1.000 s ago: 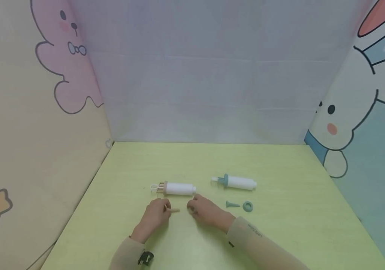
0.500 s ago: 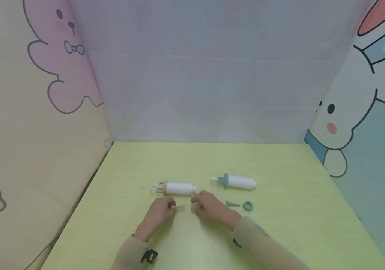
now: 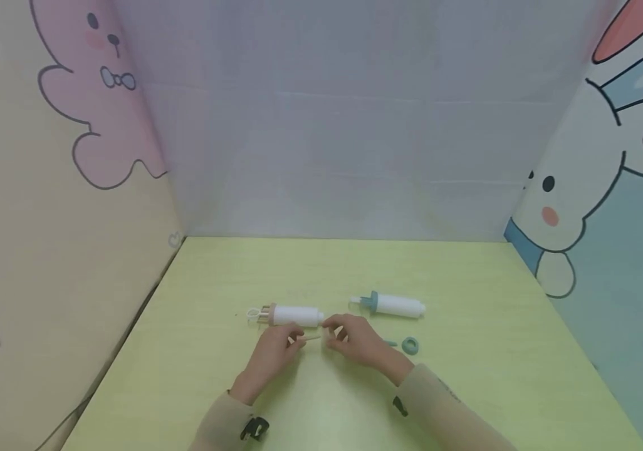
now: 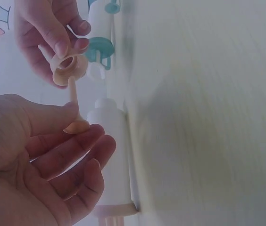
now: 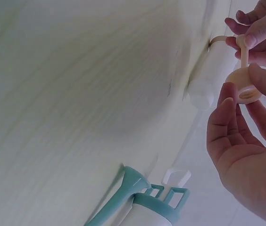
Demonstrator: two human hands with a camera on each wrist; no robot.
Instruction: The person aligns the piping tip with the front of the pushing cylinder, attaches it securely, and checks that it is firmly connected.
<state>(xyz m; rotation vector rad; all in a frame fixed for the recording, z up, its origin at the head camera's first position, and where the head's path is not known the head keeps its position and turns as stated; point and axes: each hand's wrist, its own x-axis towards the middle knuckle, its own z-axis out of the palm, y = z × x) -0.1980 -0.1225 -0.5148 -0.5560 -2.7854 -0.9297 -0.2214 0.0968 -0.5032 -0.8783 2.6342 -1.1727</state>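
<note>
L hand [image 3: 275, 351]: fingers pinch beige nozzle [image 4: 73, 95]. R hand [image 3: 360, 341]: fingers hold beige ring [image 5: 238, 79]. Teal ring [image 3: 410, 352] to R, on worktop [image 3: 496, 382].

The left syringe [image 3: 297, 316] lies left of centre on the desk [image 3: 231, 269], the right syringe [image 3: 399, 305] right of centre and slightly nearer the far edge, both lengthwise from left to right. Before the right syringe lies a loose ring [image 3: 415, 346], a loose nozzle [image 3: 392, 343] just left of it. Before the left syringe, the left hand [image 3: 273, 352] holds one nozzle [image 4: 73, 94], its tip toward another ring [image 4: 77, 73] in the right hand [image 3: 360, 343].
</note>
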